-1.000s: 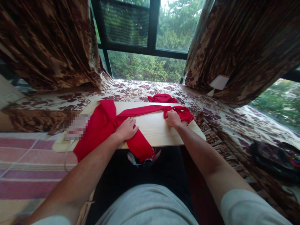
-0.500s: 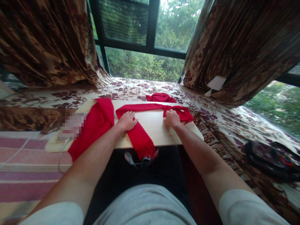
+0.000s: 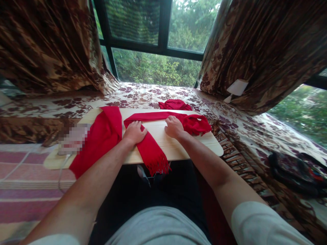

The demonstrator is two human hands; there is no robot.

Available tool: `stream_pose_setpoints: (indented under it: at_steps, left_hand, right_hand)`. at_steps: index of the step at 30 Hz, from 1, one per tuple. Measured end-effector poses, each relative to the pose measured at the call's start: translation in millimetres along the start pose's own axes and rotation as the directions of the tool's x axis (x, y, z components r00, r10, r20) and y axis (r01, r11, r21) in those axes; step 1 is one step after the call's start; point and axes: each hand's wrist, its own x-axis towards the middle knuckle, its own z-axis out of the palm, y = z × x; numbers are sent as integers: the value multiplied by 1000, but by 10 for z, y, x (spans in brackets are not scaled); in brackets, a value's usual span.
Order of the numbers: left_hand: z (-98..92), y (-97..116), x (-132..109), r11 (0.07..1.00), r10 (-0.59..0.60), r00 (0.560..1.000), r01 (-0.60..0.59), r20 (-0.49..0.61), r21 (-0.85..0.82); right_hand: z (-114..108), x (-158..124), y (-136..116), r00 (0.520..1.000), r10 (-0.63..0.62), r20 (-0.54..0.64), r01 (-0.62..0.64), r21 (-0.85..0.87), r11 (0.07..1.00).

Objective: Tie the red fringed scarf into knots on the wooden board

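Observation:
A red scarf (image 3: 153, 152) with a fringed end lies folded at an angle on a light wooden board (image 3: 155, 131). The fringe hangs over the near edge. My left hand (image 3: 135, 132) rests flat on the fold, fingers extended. Farther right, my right hand (image 3: 174, 127) has its fingers curled on the near edge of the scarf's back strip; its fingertips are partly hidden. Beside it the scarf's other end is bunched, with gaps between the folds. A wider piece of red cloth (image 3: 98, 139) drapes across the board's left part.
A blurred-out item (image 3: 73, 139) with a white cable sits at the board's left end. Behind the board lies a crumpled red cloth (image 3: 175, 104) on the floral cover. A small white lamp (image 3: 237, 87) and a black bag (image 3: 293, 173) are on the right.
My right hand has moved left along the scarf, away from the bunched end, which stays about where it was. My left hand remains on the fold. The view has shifted slightly.

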Motion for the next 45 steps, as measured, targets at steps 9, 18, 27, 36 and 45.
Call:
stream_pose_setpoints:
  at_steps: [9, 18, 27, 36, 45]
  left_hand:
    - [15, 12, -15, 996, -71, 997, 70, 11, 47]
    - [-73, 50, -63, 995, -61, 998, 61, -1, 80]
    - [-114, 56, -56, 996, -66, 998, 66, 5, 62]
    - [-165, 108, -68, 991, -129, 992, 129, 11, 38]
    - [-153, 81, -98, 995, -87, 996, 88, 30, -37]
  right_hand:
    - [335, 457, -60, 996, -86, -20, 88, 181, 979]
    - [495, 613, -56, 998, 59, 7, -60, 197, 979]
    - [476, 602, -24, 997, 81, 4, -79, 260, 962]
    - [533, 604, 4, 997, 73, -12, -65, 320, 945]
    - [527, 628, -24, 995, 97, 3, -94, 270, 958]
